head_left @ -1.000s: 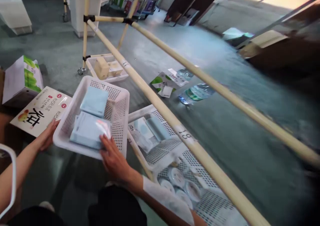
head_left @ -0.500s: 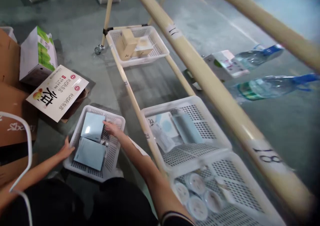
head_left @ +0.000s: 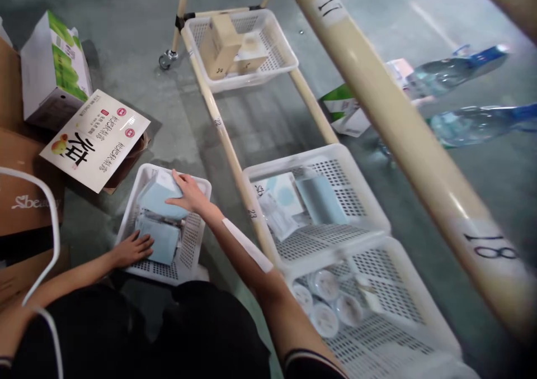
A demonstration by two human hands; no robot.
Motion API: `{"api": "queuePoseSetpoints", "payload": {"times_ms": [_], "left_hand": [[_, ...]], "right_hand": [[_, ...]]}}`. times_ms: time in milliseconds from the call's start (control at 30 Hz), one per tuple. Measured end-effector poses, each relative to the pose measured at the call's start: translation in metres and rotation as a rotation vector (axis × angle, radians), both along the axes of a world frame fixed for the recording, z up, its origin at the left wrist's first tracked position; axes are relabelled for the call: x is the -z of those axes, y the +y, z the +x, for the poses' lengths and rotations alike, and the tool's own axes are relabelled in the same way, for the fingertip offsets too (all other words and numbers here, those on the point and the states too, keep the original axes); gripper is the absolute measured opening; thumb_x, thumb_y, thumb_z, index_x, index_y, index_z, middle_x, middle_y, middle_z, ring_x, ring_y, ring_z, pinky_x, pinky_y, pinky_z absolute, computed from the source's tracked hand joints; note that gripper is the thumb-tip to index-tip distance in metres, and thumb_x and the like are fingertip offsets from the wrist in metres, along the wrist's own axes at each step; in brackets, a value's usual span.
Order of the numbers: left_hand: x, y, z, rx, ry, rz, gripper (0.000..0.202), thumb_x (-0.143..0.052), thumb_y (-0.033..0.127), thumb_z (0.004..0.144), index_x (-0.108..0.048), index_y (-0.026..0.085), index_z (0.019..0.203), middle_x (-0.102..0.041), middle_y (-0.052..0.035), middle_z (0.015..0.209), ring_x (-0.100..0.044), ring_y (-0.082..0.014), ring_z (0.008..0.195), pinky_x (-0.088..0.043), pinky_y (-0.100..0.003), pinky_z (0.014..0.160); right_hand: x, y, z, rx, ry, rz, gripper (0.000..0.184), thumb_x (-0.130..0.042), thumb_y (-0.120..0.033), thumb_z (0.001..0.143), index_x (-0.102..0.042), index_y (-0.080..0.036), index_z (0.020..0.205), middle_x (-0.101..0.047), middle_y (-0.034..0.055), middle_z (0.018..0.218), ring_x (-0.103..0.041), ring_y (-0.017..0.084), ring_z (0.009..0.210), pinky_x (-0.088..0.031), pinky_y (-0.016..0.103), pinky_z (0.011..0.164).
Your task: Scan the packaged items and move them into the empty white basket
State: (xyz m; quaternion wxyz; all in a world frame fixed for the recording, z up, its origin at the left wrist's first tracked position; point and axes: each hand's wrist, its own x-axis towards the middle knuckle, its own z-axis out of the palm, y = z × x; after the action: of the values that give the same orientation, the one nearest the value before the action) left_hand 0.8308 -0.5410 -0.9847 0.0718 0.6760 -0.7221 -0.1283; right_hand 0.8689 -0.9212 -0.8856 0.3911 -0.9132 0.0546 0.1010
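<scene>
In the head view, a white basket (head_left: 193,245) is reached into by both hands, and the two blue boxes lie within it, one beyond the other. The far blue box (head_left: 155,199) is gripped at its right end by the right hand (head_left: 191,193), with the thumb laid over the near face and the fingers over the far edge; it is seen tilted, with a pale face turned upward. The near blue box (head_left: 161,238) is touched along its left side by the left hand (head_left: 131,249), whose fingers are spread and not closed around it. Beyond the left hand, a white printed panel (head_left: 96,144) is seen, while to the right of the right hand a rack pole (head_left: 222,136) and a rack basket (head_left: 356,211) are found. For good handling, the tilted box is best kept pinched firmly between thumb and fingers and turned slowly, so that its neighbour is not knocked. The left palm is best kept flat, with light pressure only, so that the near box is steadied and its sides are not dented. What bears the basket underneath cannot be made out.
</scene>
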Motion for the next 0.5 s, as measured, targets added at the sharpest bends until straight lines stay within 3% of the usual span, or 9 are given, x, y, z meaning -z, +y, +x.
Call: {"api": "queuePoseSetpoints", "payload": {"times_ms": [100,133,233,300,333,400,467,500], "left_hand": [[-0.003,-0.008,0.005,-0.003,-0.004,-0.016,0.046,-0.06,0.015,0.108,-0.065,0.021,0.154,-0.061,-0.0143,0.163,-0.056,-0.0307,0.153,-0.04,-0.053,0.129],[-0.004,-0.01,0.006,-0.039,-0.007,-0.003,0.052,-0.06,0.015,0.107,-0.062,0.022,0.158,-0.058,-0.0144,0.165,-0.054,-0.0308,0.155,-0.038,-0.053,0.131],[-0.006,-0.01,0.007,-0.209,-0.03,0.062,0.063,-0.063,0.016,0.103,-0.056,0.021,0.166,-0.051,-0.0187,0.171,-0.047,-0.036,0.16,-0.036,-0.057,0.132],[-0.007,-0.007,0.006,-0.269,-0.046,0.076,0.065,-0.065,0.016,0.1,-0.058,0.019,0.164,-0.05,-0.021,0.171,-0.047,-0.0382,0.16,-0.04,-0.057,0.129],[-0.008,-0.006,0.006,-0.271,-0.053,0.064,0.064,-0.064,0.014,0.099,-0.059,0.018,0.163,-0.051,-0.0209,0.17,-0.048,-0.0377,0.159,-0.041,-0.055,0.127],[-0.011,-0.002,0.006,-0.274,-0.073,0.011,0.06,-0.059,0.013,0.1,-0.062,0.018,0.16,-0.054,-0.0191,0.168,-0.051,-0.0348,0.157,-0.042,-0.052,0.127],[-0.016,0.001,0.01,-0.332,-0.094,-0.056,0.055,-0.051,0.013,0.104,-0.065,0.017,0.157,-0.059,-0.018,0.164,-0.055,-0.0325,0.154,-0.04,-0.051,0.129],[-0.019,0.002,0.014,-0.402,-0.101,-0.082,0.053,-0.047,0.016,0.106,-0.065,0.016,0.156,-0.061,-0.0185,0.162,-0.057,-0.0326,0.152,-0.039,-0.052,0.129]], "right_hand": [[-0.002,-0.002,0.005,-0.124,-0.057,-0.148,0.089,-0.083,-0.025,0.093,-0.044,-0.02,0.173,-0.039,0.0233,0.175,-0.033,0.042,0.165,-0.024,0.065,0.136],[0.002,0.002,0.002,-0.146,-0.07,-0.183,0.08,-0.075,-0.024,0.099,-0.045,-0.019,0.173,-0.04,0.0226,0.175,-0.036,0.039,0.164,-0.026,0.062,0.136],[0.017,0.017,-0.033,-0.185,-0.027,-0.206,0.061,-0.065,-0.028,0.105,-0.056,-0.011,0.163,-0.065,0.0229,0.153,-0.064,0.033,0.14,-0.051,0.05,0.122],[0.022,0.022,-0.077,-0.204,0.02,-0.204,0.05,-0.073,-0.027,0.099,-0.07,-0.013,0.146,-0.075,0.0191,0.137,-0.072,0.032,0.125,-0.058,0.048,0.113],[0.021,0.021,-0.102,-0.203,0.033,-0.216,0.047,-0.075,-0.026,0.096,-0.073,-0.014,0.141,-0.075,0.0185,0.138,-0.071,0.034,0.128,-0.057,0.051,0.115],[0.013,0.011,-0.151,-0.079,0.01,-0.302,0.052,-0.069,-0.026,0.099,-0.067,-0.012,0.148,-0.063,0.0242,0.156,-0.058,0.04,0.148,-0.045,0.063,0.125],[-0.001,-0.008,-0.188,0.248,-0.052,-0.45,0.059,-0.06,-0.03,0.103,-0.056,-0.008,0.158,-0.051,0.0293,0.164,-0.045,0.044,0.157,-0.036,0.071,0.128],[-0.009,-0.02,-0.199,0.419,-0.067,-0.504,0.059,-0.057,-0.031,0.104,-0.054,-0.008,0.158,-0.052,0.0299,0.162,-0.045,0.044,0.155,-0.037,0.071,0.127]]}}
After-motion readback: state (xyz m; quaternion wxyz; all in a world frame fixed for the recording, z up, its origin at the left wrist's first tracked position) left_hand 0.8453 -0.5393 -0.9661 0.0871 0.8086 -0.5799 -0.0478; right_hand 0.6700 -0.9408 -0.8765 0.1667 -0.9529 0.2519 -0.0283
